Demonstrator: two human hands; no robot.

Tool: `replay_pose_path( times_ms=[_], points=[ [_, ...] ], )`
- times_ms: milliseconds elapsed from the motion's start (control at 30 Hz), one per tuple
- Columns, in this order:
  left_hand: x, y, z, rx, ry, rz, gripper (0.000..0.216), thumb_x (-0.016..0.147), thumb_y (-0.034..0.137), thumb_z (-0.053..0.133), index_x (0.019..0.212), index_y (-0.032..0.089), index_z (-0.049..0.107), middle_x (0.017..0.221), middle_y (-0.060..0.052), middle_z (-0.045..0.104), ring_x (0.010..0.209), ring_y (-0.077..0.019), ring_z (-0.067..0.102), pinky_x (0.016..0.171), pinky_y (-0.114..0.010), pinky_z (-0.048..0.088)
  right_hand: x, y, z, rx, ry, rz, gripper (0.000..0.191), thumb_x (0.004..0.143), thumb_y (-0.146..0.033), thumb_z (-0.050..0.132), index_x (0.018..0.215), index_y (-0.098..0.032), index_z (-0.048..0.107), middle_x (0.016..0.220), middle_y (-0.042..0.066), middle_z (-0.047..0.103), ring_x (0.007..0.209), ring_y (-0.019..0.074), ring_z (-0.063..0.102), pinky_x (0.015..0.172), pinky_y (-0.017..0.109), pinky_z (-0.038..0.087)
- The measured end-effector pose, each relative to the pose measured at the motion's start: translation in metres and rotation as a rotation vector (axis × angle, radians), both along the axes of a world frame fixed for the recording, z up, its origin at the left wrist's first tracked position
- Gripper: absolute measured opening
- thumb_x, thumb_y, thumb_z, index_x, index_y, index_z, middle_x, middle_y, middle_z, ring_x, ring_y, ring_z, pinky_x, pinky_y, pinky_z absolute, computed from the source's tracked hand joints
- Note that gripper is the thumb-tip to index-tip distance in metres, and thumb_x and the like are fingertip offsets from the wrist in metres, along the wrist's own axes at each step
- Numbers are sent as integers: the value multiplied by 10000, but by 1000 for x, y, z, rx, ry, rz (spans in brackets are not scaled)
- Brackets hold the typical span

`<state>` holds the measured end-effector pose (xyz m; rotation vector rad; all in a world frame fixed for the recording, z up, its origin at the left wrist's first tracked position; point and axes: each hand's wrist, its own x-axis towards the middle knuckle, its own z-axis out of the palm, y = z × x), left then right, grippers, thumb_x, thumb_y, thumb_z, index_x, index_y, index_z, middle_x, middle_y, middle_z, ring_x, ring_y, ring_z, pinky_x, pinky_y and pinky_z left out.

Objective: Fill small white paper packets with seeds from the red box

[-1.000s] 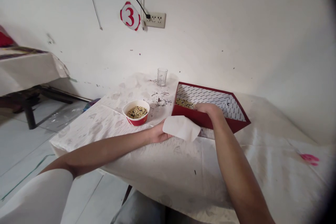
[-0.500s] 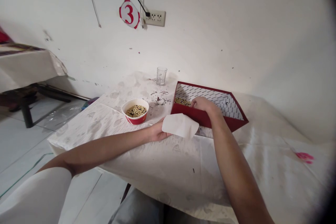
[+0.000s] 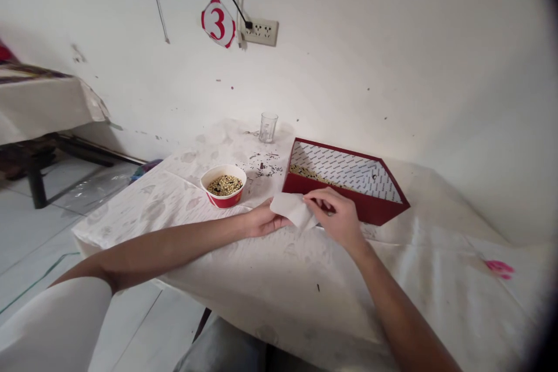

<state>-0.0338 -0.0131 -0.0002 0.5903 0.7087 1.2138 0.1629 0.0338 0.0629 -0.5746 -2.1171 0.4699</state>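
Observation:
A small white sheet of paper (image 3: 288,207) lies across the fingers of my left hand (image 3: 260,218), which holds it by its left end. At the sheet's right side, my right hand (image 3: 339,220) is closed in a pinch, its fingertips over the paper. What the pinch holds is too small to make out. Just behind both hands stands an open red box (image 3: 370,209) with a white printed lining and mixed light and dark beans (image 3: 305,172) along its bottom. A red-and-white paper bowl (image 3: 224,202) with similar beans (image 3: 225,185) stands left of the box.
A clear drinking glass (image 3: 268,128) stands at the back of the table, near the wall. Dark scraps (image 3: 267,170) are scattered between glass, bowl and box. The white tablecloth (image 3: 279,279) hangs over the front edge. Another covered table (image 3: 47,104) is at the left.
My right hand has come out of the box, towards me and down, to the white paper. My left hand still holds the paper, now bent more at its right side.

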Motion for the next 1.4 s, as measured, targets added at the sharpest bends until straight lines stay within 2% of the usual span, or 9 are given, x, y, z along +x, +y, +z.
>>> replay_pose_path(
  times_ms=[67, 133, 267, 533, 767, 933, 1100, 1233, 1400],
  points=[
    [-1, 0, -1, 11, 3, -3, 348, 781, 168, 833, 1115, 151, 737, 1127, -110, 761, 1042, -214, 719, 925, -302, 574, 1, 1, -17, 2, 57, -16, 126, 988, -289, 652, 999, -262, 775, 982, 46, 760, 733, 160, 617, 729, 337, 572],
    [-1, 0, -3, 22, 0, -3, 323, 764, 159, 851, 1069, 146, 746, 1088, -103, 767, 983, -192, 725, 892, -282, 579, 0, 2, -24, 9, 81, -13, 114, 979, -283, 671, 1001, -266, 781, 1006, 51, 765, 765, 168, 634, 743, 346, 580],
    [-2, 0, -5, 25, 22, -33, 293, 786, 213, 863, 1050, 135, 760, 1035, -91, 765, 914, -157, 723, 898, -278, 579, -3, 1, -24, -21, 82, 19, 118, 973, -279, 678, 997, -272, 794, 1008, 55, 770, 820, 182, 667, 749, 348, 584],
    [0, 2, -10, 64, 6, -57, 356, 705, 279, 936, 985, 115, 790, 917, -85, 769, 843, -154, 724, 889, -284, 557, -2, 3, -31, -156, 88, 74, 124, 948, -296, 697, 968, -247, 809, 1037, 71, 760, 760, 167, 638, 658, 324, 545],
    [0, 1, -12, 74, -10, -36, 345, 746, 251, 906, 1048, 134, 787, 986, -95, 786, 882, -167, 735, 926, -302, 541, -5, -7, -24, 17, 93, 36, 135, 964, -240, 673, 1011, -279, 794, 1025, 53, 779, 701, 170, 613, 717, 377, 577],
    [-1, -1, -7, 66, 5, -44, 339, 792, 259, 866, 1093, 126, 780, 1042, -117, 787, 933, -188, 739, 944, -316, 539, -4, -11, -26, 112, 44, -53, 235, 982, -230, 644, 1196, -296, 715, 1014, 34, 794, 679, 176, 632, 754, 380, 602],
    [-2, -3, -2, 82, 37, -28, 356, 776, 277, 877, 1082, 121, 782, 1076, -135, 787, 954, -201, 741, 954, -324, 538, -4, -12, -27, 241, -25, -52, 404, 988, -171, 611, 1360, -328, 627, 1057, 9, 812, 704, 196, 640, 845, 412, 596],
    [-2, -2, -5, 88, 42, -33, 370, 778, 289, 875, 1099, 132, 780, 1128, -147, 783, 1012, -214, 736, 958, -315, 531, -5, -14, -27, 234, -38, -62, 524, 987, -159, 594, 1477, -340, 548, 1106, 8, 807, 731, 203, 645, 851, 419, 591],
    [-3, 2, -9, 98, 24, -28, 347, 724, 279, 899, 1010, 122, 780, 1035, -130, 791, 967, -207, 731, 916, -291, 527, -8, -17, -27, 159, -23, -66, 528, 979, -181, 615, 1483, -324, 548, 1106, 8, 809, 789, 206, 672, 873, 416, 598]
  ],
)
